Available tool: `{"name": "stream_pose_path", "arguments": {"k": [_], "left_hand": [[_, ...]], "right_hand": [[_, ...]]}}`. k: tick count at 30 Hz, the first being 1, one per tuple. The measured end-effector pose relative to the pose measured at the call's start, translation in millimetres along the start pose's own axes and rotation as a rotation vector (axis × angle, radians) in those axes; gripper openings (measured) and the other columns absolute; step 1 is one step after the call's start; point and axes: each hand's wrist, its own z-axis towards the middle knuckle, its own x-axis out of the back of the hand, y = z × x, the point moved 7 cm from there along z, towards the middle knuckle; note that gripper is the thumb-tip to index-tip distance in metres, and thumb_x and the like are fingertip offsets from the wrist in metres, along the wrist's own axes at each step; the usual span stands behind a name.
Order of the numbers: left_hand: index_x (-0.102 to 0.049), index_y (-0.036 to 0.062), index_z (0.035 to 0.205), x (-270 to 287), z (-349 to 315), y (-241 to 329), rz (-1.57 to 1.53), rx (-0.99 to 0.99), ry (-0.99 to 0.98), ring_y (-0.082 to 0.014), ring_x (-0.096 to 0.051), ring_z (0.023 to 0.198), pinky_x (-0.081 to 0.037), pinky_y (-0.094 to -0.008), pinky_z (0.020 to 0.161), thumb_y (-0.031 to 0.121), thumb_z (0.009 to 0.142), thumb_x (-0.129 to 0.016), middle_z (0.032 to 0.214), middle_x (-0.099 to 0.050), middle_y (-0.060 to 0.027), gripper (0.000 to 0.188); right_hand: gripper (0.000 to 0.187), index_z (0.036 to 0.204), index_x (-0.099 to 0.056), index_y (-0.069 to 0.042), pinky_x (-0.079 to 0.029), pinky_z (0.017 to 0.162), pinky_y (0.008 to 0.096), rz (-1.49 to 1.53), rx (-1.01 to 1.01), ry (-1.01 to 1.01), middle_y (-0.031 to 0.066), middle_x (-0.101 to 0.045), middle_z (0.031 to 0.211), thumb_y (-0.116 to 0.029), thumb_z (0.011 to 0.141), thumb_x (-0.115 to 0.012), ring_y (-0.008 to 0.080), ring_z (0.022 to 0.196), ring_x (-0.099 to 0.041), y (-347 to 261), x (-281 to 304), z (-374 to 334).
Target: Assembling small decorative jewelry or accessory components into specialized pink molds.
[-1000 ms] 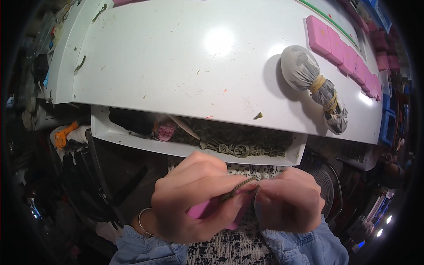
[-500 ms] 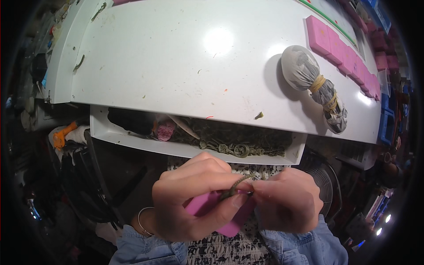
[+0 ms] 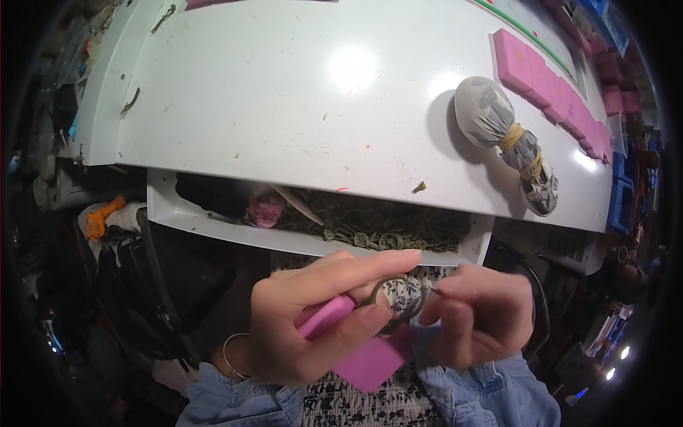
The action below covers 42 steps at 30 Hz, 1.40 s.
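My left hand [image 3: 320, 313] is closed around a folded pink rubber mould [image 3: 370, 364], whose flap hangs below the fingers. Between its thumb and forefinger it also grips a thin, dark green ring-shaped piece [image 3: 377, 290], which curves across toward my right hand. My right hand [image 3: 487, 313] is pinched shut at the far side of the loop. A small greyish tip shows at those fingertips, too small to name. Both hands are above my patterned lap, just in front of an open white drawer [image 3: 235, 231].
The drawer holds many greenish scraps [image 3: 391, 240] and a round pink piece [image 3: 268, 211]. On the white table [image 3: 284, 99] above lie a cloth pouch [image 3: 486, 110] tied with yellow bands, and a row of pink blocks [image 3: 514, 60]. An orange-handled item [image 3: 105, 218] is at left.
My right hand has moved right, away from the left fingers, and the green piece now shows as a wider loop. My left forefinger has straightened, and the pink mould's flap hangs further open.
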Motion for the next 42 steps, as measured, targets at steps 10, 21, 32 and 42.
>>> {"name": "stream_pose_path", "arguments": {"k": [10, 21, 32, 42], "left_hand": [[-0.039, -0.0068, 0.130, -16, -7, -12, -0.623, 0.384, -0.241, -0.0141, -0.056, 0.072, -0.047, -0.0294, 0.071, 0.015, 0.088, -0.058, 0.078, -0.057, -0.0076, 0.050], [-0.027, -0.0014, 0.138, -31, -7, -19, -1.008, 0.402, -0.421, -0.0121, -0.052, 0.069, -0.044, -0.0248, 0.063, 0.015, 0.089, -0.055, 0.076, -0.054, -0.0045, 0.058], [-0.023, 0.0061, 0.141, -40, -10, -16, -1.567, 0.553, -0.346, -0.0270, -0.052, 0.069, -0.045, -0.0405, 0.067, 0.010, 0.089, -0.041, 0.064, -0.049, -0.0094, 0.056], [-0.029, 0.0066, 0.139, -45, -12, -22, -1.609, 0.584, -0.345, -0.0276, -0.050, 0.070, -0.046, -0.0416, 0.064, 0.011, 0.088, -0.043, 0.064, -0.050, -0.0093, 0.054]], "right_hand": [[0.020, 0.090, -0.064, 0.002, -0.040, 0.042, 0.0249, 0.066, 0.208, -0.185, 0.0112, -0.062, 0.063, 0.004, 0.070, -0.068, 0.0178, 0.044, -0.055, -1, -10, 10], [0.035, 0.090, -0.062, 0.000, -0.033, 0.039, 0.0237, -0.123, 0.419, 0.101, 0.0050, -0.057, 0.055, 0.007, 0.057, -0.070, 0.0141, 0.042, -0.051, -13, -3, 7], [0.024, 0.085, -0.065, -0.008, -0.036, 0.040, 0.0278, -0.077, 0.265, -0.013, 0.0021, -0.054, 0.054, -0.007, 0.063, -0.074, 0.0174, 0.044, -0.052, -11, -9, 10], [0.019, 0.090, -0.062, -0.018, -0.035, 0.038, 0.0362, -0.230, 0.205, -0.125, 0.0045, -0.052, 0.052, -0.014, 0.072, -0.067, 0.0258, 0.045, -0.052, -9, -9, 12]]}}
